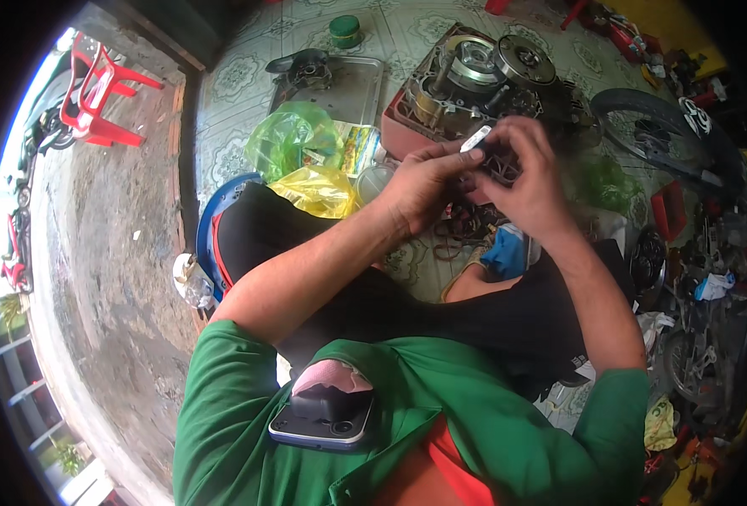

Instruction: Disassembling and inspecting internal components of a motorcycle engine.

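Note:
Both my hands are raised in front of a motorcycle engine. Between the thumb and fingers of my left hand (pixel 420 185) is a small white flat piece (pixel 475 138), its kind too small to make out. My right hand (pixel 529 185) is close beside it with fingers curled inward and slightly blurred. Whatever lies inside those fingers is hidden. Just beyond the hands, the opened engine (pixel 458 97) rests on a reddish crate (pixel 396 135), with a round metal clutch-like part (pixel 524 61) on its right side.
A metal tray (pixel 357 88) with a dark engine part (pixel 306 72) lies at the back left. Nearer are a green plastic bag (pixel 293 139) and a yellow bag (pixel 319 192). A tyre (pixel 622 110) and cluttered parts line the right. A red chair (pixel 104 101) stands outside, left.

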`<action>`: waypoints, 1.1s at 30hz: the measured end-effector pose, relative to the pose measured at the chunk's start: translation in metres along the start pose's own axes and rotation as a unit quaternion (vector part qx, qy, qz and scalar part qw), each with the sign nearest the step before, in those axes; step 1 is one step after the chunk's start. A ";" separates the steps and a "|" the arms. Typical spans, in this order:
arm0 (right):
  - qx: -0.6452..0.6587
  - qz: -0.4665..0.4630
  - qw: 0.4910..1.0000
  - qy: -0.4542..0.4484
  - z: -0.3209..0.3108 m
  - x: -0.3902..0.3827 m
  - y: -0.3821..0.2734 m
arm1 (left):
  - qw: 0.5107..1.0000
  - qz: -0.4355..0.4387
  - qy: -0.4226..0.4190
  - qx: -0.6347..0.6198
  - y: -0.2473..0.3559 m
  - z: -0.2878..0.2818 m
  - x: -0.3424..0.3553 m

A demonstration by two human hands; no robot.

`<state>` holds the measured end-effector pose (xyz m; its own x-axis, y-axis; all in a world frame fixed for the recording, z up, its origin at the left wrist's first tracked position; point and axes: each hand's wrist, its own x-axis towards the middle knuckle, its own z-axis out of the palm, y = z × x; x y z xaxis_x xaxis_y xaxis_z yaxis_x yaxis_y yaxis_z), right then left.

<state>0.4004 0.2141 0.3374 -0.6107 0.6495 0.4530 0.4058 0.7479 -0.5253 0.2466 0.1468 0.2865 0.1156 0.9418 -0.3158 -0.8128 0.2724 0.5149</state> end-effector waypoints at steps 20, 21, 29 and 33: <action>0.081 0.237 0.928 -0.277 -0.062 -0.005 0.040 | 0.994 -0.021 0.088 -0.066 0.004 -0.002 0.029; 0.143 0.270 0.918 -0.253 -0.061 -0.009 0.045 | 0.997 -0.005 0.074 -0.035 0.005 0.000 0.029; 0.103 0.235 0.932 -0.258 -0.063 -0.008 0.052 | 0.997 0.034 0.070 -0.020 0.002 0.006 0.030; 0.135 0.201 0.952 -0.189 -0.037 -0.003 0.046 | 0.999 0.032 0.005 0.022 -0.003 0.006 0.026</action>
<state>0.4462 0.2514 0.3385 -0.6649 0.7418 -0.0874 0.4993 0.3543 -0.7907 0.2552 0.1720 0.2814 0.0582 0.9553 -0.2898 -0.7923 0.2209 0.5687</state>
